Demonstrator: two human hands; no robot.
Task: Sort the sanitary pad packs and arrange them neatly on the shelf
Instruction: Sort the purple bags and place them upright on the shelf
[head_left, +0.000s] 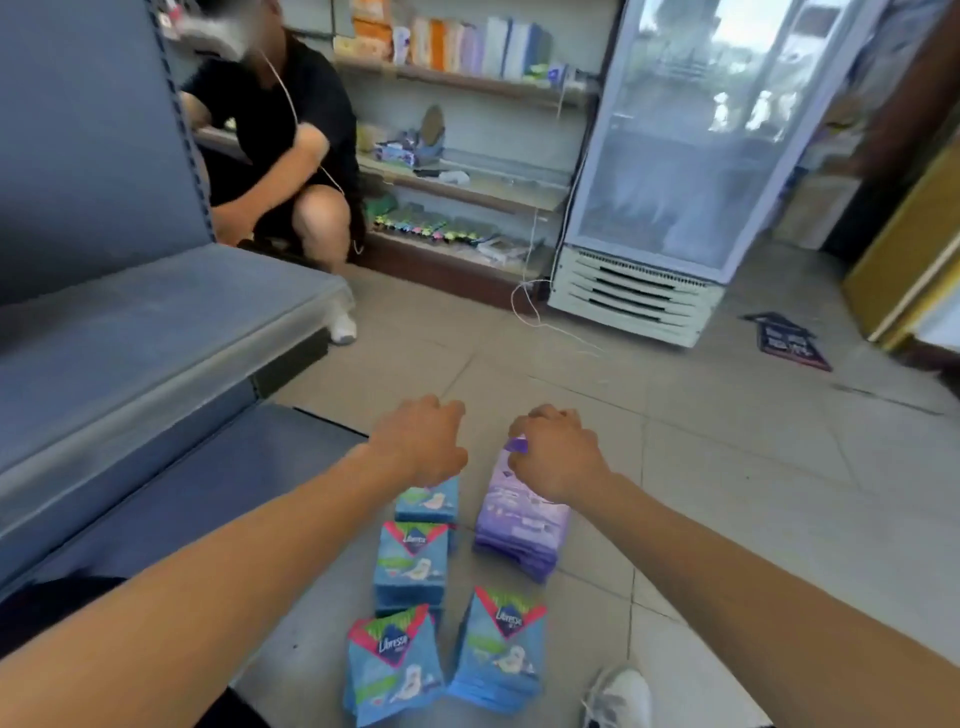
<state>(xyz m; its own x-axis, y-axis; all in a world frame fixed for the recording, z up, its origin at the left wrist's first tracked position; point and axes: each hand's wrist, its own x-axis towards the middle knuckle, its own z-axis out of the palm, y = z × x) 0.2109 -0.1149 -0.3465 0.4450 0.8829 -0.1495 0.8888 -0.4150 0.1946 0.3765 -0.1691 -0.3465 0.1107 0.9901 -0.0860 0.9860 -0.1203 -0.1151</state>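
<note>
A small shop: tiled floor (701, 467), a grey metal shelf (156, 332) on the left, a glass-door fridge (675, 156) at the far right, stocked wall shelves (457, 83) behind, where another person (280, 145) crouches.

The right hand (556, 457) pinches the far top edge of the purple packs (519, 525), fingers curled round a purple corner, the stack standing on the floor beneath it. The left hand (421, 441) hovers just beside it, above the farthest blue pack (428, 501), its fingers curled downward; whether they close on anything cannot be told, since the hand hides them. Nearer lie three more stacks of blue packs (410, 566), two side by side closest to the camera, next to a white shoe (618, 696).

The risk, as I judge it, lies in that thin pinch: lifting a loose stack by one edge could let the lower packs slide out and fan across the tiles, mixing with the blue ones nearby. The grey shelf sits well left, so a long carry adds to that.
</note>
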